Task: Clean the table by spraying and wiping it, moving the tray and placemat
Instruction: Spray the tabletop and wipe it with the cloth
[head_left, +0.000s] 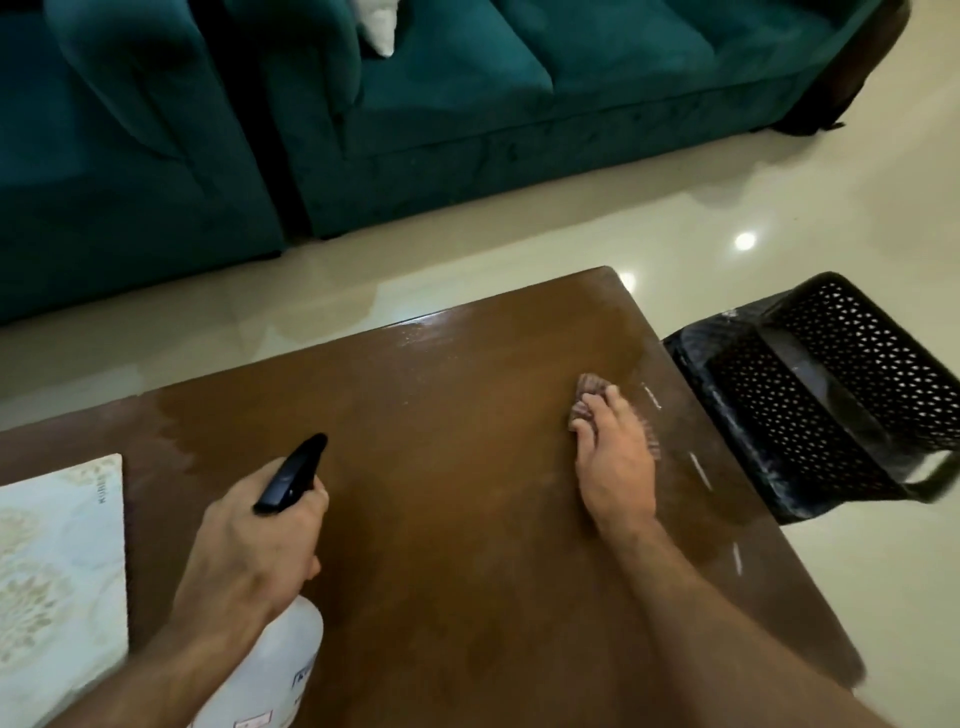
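The left hand (260, 540) grips a white plastic spray bottle with a black trigger head (291, 475). The right hand (613, 462) presses a brownish cloth (589, 387) flat-fingered on the glossy brown wooden table (441, 415), near its right edge. A pale patterned placemat (57, 561) lies at the left; a black perforated basket (831, 395) stands beside the table.

Glossy wooden table (441, 415), plastic spray bottle (280, 649), perforated plastic basket (831, 395)

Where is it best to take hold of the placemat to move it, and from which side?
Pinch the placemat at its right edge, coming from the bare table side. It lies flat, its left part runs out of view, and that edge is fully exposed. The left hand holds the spray bottle.
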